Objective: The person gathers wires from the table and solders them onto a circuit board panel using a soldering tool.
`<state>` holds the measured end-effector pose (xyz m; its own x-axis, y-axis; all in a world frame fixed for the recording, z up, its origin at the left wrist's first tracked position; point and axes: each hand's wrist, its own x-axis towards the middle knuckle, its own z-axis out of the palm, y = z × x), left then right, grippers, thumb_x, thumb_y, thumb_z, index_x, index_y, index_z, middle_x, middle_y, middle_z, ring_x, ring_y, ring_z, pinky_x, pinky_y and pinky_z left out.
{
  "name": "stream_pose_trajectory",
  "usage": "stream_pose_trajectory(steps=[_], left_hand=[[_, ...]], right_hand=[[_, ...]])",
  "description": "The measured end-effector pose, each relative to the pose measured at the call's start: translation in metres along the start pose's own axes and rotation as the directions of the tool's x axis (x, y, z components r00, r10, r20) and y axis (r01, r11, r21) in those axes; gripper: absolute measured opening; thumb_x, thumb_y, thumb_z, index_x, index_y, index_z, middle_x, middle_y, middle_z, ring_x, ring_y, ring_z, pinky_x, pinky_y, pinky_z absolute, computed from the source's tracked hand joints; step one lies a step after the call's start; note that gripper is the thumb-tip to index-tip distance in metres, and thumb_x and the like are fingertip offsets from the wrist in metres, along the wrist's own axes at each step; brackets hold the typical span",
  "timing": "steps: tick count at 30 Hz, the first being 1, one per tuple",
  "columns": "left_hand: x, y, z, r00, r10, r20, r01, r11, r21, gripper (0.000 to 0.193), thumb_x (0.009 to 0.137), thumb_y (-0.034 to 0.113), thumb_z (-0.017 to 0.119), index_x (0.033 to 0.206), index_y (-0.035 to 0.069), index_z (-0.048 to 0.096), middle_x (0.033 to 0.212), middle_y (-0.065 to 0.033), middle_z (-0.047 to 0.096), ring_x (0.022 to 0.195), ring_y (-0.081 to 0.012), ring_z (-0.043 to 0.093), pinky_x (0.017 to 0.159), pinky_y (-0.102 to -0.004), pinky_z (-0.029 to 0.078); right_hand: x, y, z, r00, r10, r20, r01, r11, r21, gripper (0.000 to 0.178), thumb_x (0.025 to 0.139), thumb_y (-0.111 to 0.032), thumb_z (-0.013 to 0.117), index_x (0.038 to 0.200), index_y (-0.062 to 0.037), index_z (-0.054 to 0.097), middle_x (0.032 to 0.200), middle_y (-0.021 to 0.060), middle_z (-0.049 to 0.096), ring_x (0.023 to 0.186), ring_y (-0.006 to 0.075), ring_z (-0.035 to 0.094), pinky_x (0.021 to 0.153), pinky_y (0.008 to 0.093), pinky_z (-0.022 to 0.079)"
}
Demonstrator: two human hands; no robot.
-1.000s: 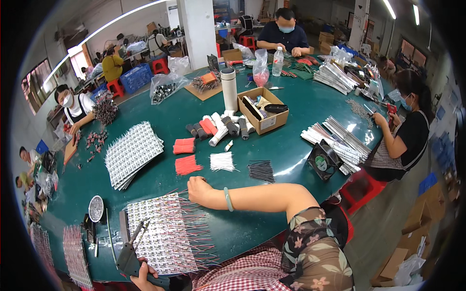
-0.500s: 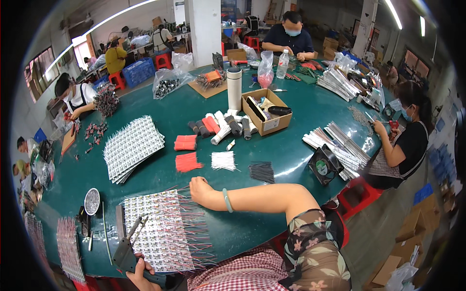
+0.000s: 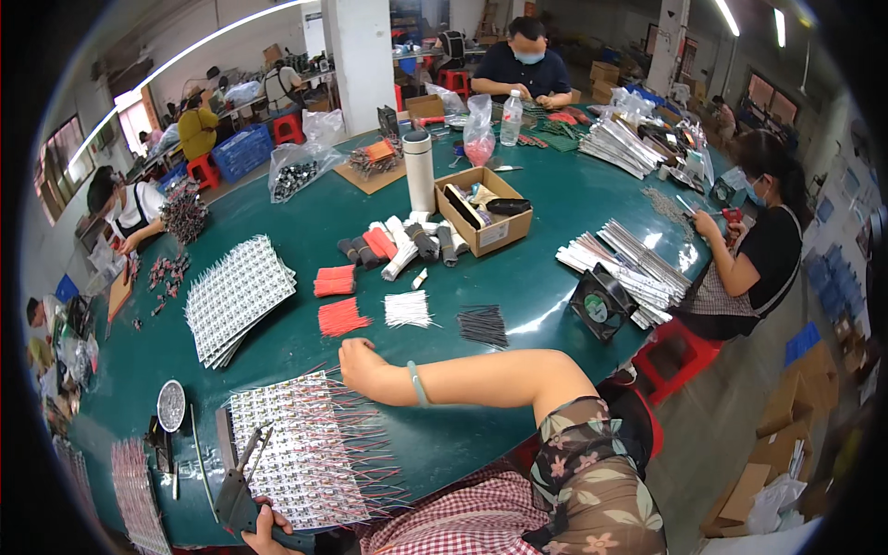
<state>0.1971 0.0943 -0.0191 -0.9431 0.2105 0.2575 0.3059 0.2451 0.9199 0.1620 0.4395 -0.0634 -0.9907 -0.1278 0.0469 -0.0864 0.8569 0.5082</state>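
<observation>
A dark green soldering gun (image 3: pixel 237 499) is in my left hand (image 3: pixel 268 531), fingers wrapped round its handle. Its two thin metal prongs slant up over a sheet of white circuit boards (image 3: pixel 287 435). Red and dark wires (image 3: pixel 356 444) stick out in rows from the sheet's right side. My right hand (image 3: pixel 364 366), with a pale green bangle on the wrist, is curled at the sheet's upper right corner by the wire ends. Its fingertips are closed, and what they hold is hidden. Bundles of red (image 3: pixel 343 317), white (image 3: pixel 407 310) and black wires (image 3: pixel 482 325) lie just beyond it.
A dish (image 3: pixel 172 405) and a dark bar (image 3: pixel 226 438) lie left of the sheet. Stacked white boards (image 3: pixel 239 298) are farther back. Beyond stand a thermos (image 3: pixel 418 174), a cardboard box (image 3: pixel 504 231) and a small fan (image 3: pixel 601 302). Co-workers sit around the green table (image 3: pixel 333 208).
The whole view has shifted slightly, so things on the table sit a little farther left. Both hands keep nearly the same place by the sheet, and the soldering gun remains in my left hand.
</observation>
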Motion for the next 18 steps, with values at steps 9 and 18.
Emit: stream_pose_trajectory(steps=[9, 18], left_hand=[[0.002, 0.032, 0.019, 0.935, -0.332, -0.126, 0.277, 0.904, -0.326, 0.008, 0.089, 0.004, 0.063, 0.082, 0.001, 0.059, 0.074, -0.0028, 0.051, 0.068, -0.0124, 0.048, 0.065, -0.0267, 0.041], [0.002, 0.035, 0.02, 0.914, -0.393, -0.096, 0.314, 0.838, -0.446, 0.011, 0.086, 0.003, 0.064, 0.096, 0.002, 0.06, 0.073, -0.002, 0.052, 0.065, -0.012, 0.049, 0.063, -0.0252, 0.041]], right_hand=[[-0.011, -0.011, 0.017, 0.984, -0.105, 0.142, 0.12, 0.988, -0.1, 0.018, 0.084, -0.012, 0.059, 0.09, -0.006, 0.075, 0.086, 0.0136, 0.063, 0.08, 0.0312, 0.056, 0.061, 0.044, 0.046], [-0.022, -0.014, 0.02, 0.993, -0.105, 0.048, 0.112, 0.979, -0.168, 0.019, 0.085, -0.013, 0.057, 0.09, -0.0045, 0.073, 0.085, 0.0137, 0.063, 0.078, 0.031, 0.055, 0.058, 0.0447, 0.045]])
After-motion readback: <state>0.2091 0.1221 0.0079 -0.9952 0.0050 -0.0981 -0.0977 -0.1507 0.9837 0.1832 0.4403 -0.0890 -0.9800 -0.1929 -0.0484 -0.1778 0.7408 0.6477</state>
